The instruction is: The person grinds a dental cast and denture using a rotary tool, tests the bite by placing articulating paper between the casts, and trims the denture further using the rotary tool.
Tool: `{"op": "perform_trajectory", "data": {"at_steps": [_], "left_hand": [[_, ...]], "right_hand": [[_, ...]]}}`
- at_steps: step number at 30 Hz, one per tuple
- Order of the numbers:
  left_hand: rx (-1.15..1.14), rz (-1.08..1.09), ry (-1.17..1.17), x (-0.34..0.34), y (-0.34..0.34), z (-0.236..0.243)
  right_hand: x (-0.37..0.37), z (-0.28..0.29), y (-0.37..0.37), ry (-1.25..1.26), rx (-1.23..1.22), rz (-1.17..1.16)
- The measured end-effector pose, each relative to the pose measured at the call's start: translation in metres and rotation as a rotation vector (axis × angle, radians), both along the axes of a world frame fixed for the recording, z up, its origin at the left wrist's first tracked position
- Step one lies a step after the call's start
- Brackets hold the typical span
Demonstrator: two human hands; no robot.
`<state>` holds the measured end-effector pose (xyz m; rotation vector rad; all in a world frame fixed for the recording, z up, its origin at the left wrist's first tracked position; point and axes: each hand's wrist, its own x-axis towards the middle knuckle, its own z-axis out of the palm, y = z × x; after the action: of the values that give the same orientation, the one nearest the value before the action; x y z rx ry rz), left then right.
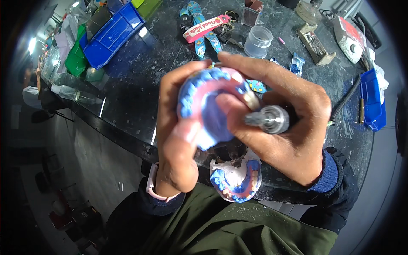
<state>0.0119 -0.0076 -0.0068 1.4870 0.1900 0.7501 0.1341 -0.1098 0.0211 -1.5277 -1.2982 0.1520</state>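
Note:
Up close in the middle, I hold a dental model (216,117) with blue teeth, a pink gum base and a few pale teeth. My left hand (176,144) is closed round its left side, thumb on the front edge. From the right, my right hand (293,97) also steadies the model, thumb inside the arch and index finger along the far rim. A metal rotary handpiece (275,120) lies in the curl of that hand, its narrow end pointing left. Below the hands, near the table edge, sits a second dental model (242,197) with blue and pale teeth.
Blue bins (114,38) stand at the far left beside a green bin (76,55). Keys with a pink strap (207,29), a clear plastic jar (258,41) and a bur stand (314,44) lie farther back. A red-and-white control box (349,39) and another blue tray (372,100) are right.

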Motion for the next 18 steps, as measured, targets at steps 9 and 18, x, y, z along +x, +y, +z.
{"op": "perform_trajectory", "data": {"at_steps": [9, 18], "left_hand": [[-0.552, 0.087, 0.050, -0.004, 0.013, -0.015], [-0.698, -0.262, -0.011, 0.000, 0.029, -0.024]], "right_hand": [[0.007, -0.009, -0.002, 0.096, -0.139, -0.042], [0.012, -0.012, 0.001, 0.086, -0.199, -0.118]]}}
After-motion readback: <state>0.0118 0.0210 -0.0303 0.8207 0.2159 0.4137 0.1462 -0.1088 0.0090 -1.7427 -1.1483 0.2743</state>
